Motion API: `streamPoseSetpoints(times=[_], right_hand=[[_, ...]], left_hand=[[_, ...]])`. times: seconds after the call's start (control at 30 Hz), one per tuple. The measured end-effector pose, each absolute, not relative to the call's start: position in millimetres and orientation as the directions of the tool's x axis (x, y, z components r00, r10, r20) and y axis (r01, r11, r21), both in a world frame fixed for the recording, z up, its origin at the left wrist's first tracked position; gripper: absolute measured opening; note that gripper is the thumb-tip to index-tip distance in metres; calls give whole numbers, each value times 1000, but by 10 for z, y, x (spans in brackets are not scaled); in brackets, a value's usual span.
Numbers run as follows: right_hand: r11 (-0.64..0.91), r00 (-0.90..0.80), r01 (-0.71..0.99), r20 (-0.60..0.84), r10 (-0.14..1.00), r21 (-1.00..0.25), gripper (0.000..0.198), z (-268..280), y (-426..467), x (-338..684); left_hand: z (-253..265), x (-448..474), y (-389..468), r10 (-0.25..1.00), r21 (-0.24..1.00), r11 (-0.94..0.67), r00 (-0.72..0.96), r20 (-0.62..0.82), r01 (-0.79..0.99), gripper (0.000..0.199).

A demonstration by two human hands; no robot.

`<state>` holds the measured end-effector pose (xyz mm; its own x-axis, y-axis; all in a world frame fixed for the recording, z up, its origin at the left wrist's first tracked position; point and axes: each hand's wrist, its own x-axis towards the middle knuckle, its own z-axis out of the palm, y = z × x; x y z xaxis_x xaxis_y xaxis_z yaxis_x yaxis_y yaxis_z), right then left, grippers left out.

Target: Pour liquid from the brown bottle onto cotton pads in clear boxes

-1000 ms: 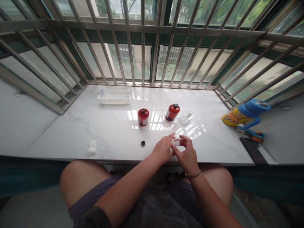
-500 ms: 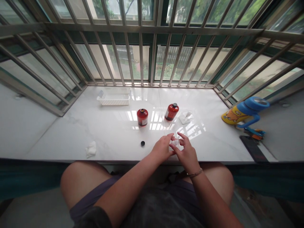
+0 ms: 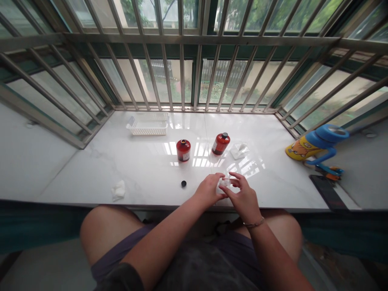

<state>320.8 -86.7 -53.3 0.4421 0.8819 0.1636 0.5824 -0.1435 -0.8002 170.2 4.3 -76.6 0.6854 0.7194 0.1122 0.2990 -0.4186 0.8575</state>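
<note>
Just above the front of the white counter, my left hand (image 3: 211,188) has its fingers and thumb closed around a small clear, see-through piece (image 3: 224,183). From the other side, the thumb and fingers of my right hand (image 3: 243,197) pinch the same piece. Its exact kind is too small and glossy to make out. A red bottle (image 3: 183,151) with an uncovered neck stands beyond my hands to the left. Another red bottle (image 3: 221,144) with a black cap is behind them. A loose black cap (image 3: 183,184) lies left of my left hand.
A clear packet with something white (image 3: 240,150) lies right of the capped bottle. Crumpled tissue (image 3: 118,190) is at the front left, a white basket (image 3: 148,130) at the back left. A blue-yellow tumbler (image 3: 315,142) and a black phone (image 3: 328,192) are at the right. Metal bars line the window.
The whole view has shifted slightly. My right hand has turned a little, its fingers resettling on the clear piece, while both hands stay close together around it.
</note>
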Motion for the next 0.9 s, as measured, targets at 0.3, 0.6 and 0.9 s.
streamPoseSetpoints(times=[0.3,0.6,0.9], right_hand=[[-39,342,590,206,917,-807,78,-535,-900,3299],[-148,466,597,191,864,-789,85,-635,-897,3196],[-132,494,608,243,835,-783,85,-644,-881,3130]], left_hand=[[-767,1685,41,719,871,-408,684,123,272,74],[-764,1682,38,722,868,-403,683,107,290,71],[-753,1682,37,721,866,-406,685,107,293,68]])
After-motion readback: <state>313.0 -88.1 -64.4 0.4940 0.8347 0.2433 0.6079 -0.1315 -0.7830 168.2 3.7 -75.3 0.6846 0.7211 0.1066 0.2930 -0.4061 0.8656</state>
